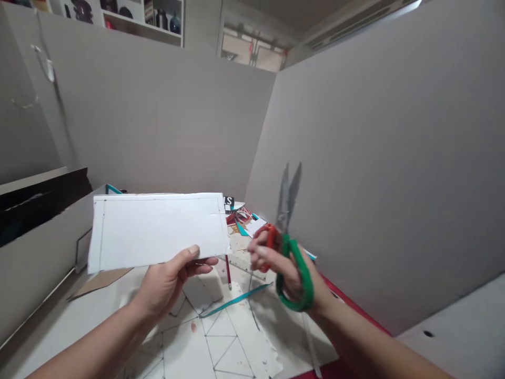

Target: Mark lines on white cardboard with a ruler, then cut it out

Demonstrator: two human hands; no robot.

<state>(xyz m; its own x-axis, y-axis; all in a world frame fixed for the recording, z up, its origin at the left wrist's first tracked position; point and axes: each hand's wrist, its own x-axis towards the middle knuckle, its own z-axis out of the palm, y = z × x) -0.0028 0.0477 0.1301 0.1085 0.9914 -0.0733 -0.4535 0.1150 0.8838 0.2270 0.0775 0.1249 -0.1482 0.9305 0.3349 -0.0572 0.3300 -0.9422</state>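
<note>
A white rectangular card (158, 226) with pencil lines near its edges is raised above the table. My left hand (169, 276) pinches its lower edge, thumb on the front and fingers behind. To the right, my right hand (284, 263) has its fingers through the handles of scissors (286, 210), one loop orange and the other green. The blades point up, slightly parted, with nothing between them. A gap separates the scissors from the card. Under the hands lies a white sheet (224, 342) with drawn triangles, a teal strip (236, 300) and a dark red pencil (228, 273).
Coloured scraps (240, 218) are piled behind the card. A brown cardboard piece (98, 282) lies at the left. Grey partitions (177, 116) stand behind and at the right. A black panel (43, 200) leans at the far left.
</note>
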